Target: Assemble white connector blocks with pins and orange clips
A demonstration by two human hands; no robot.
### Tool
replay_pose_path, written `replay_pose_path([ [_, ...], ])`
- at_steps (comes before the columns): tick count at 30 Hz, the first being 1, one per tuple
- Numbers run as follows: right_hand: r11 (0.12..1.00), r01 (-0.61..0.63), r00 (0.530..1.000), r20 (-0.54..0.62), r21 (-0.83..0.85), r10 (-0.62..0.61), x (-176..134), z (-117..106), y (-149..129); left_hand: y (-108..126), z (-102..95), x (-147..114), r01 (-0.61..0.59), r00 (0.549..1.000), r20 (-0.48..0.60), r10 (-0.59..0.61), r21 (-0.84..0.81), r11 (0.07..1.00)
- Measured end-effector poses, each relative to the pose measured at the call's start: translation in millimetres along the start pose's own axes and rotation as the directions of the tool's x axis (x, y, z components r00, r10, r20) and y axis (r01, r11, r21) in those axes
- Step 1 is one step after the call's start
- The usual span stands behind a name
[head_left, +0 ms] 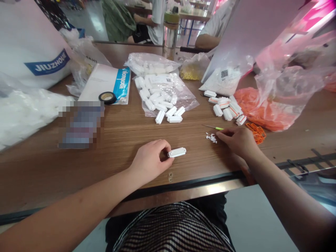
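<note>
My left hand (154, 159) pinches one end of a white plastic connector housing (177, 152), with its rows of small holes facing up. My right hand (237, 140) is closed around the handle end of a thin needle pick (218, 128). The pick's light green handle is partly hidden by the fingers, and its metal tip points left. Just below the pick lies a little heap of tiny white plastic pieces (211, 138). Orange plastic strips (256, 133) rest beyond my right hand.
White housings (160, 101) spill from a clear bag at the centre. Housings with orange strips (228, 107) lie right, beside a bag of orange parts (265, 108). Black tape (107, 97) sits on a notebook (102, 82). A bottle (170, 33) stands behind; people sit across.
</note>
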State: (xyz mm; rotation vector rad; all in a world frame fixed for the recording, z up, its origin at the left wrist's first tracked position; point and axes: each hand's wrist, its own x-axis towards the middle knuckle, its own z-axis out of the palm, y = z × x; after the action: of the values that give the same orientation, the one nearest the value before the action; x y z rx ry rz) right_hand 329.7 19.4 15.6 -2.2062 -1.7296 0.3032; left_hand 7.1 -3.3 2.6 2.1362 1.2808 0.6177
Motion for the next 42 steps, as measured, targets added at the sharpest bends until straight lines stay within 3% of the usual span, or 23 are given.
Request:
replay_pose_path([
  [5, 0.966, -0.026, 1.000, 0.005, 0.256, 0.026, -5, -4, -16, 0, 0.0, 0, 0.001, 1.000, 0.001, -0.001, -0.004, 1.000],
  [8, 0.882, 0.123, 0.984, 0.062, 0.456, -0.169, -24, 2, -45, -1, 0.9, 0, 0.011, 1.000, 0.002, -0.011, -0.009, 1.000],
  [10, 0.817, 0.290, 0.915, 0.106, 0.498, -0.389, -38, 9, -69, -2, 1.6, -1, 0.007, 1.000, -0.008, -0.007, -0.009, 1.000],
  [12, 0.755, 0.450, 0.810, 0.138, 0.477, -0.570, -47, 16, -88, -2, 2.1, -1, 0.000, 1.000, -0.018, 0.000, -0.011, 1.000],
  [15, 0.692, 0.581, 0.710, 0.148, 0.428, -0.688, -52, 24, -105, -1, 2.7, -1, -0.011, 1.000, -0.026, 0.010, -0.021, 1.000],
  [25, 0.682, 0.661, 0.691, 0.099, 0.314, -0.716, -52, 33, -108, -1, 2.4, -1, -0.019, 1.000, -0.024, 0.019, -0.026, 0.999],
  [33, 0.586, 0.795, 0.599, -0.052, 0.158, -0.799, -57, 25, -103, 0, 2.1, 0, -0.009, 1.000, -0.025, 0.008, -0.033, 0.999],
  [38, 0.543, 0.838, 0.545, -0.060, 0.054, -0.836, -64, 28, -106, 1, 1.3, 0, 0.012, 1.000, -0.012, -0.012, -0.019, 1.000],
  [40, 0.543, 0.839, 0.544, -0.052, 0.035, -0.838, -66, 28, -108, 1, 0.9, 0, 0.016, 1.000, -0.010, -0.016, -0.013, 1.000],
  [42, 0.572, 0.818, 0.575, -0.045, 0.058, -0.817, -63, 26, -105, 1, 0.5, 0, 0.023, 1.000, -0.007, -0.024, -0.010, 1.000],
])
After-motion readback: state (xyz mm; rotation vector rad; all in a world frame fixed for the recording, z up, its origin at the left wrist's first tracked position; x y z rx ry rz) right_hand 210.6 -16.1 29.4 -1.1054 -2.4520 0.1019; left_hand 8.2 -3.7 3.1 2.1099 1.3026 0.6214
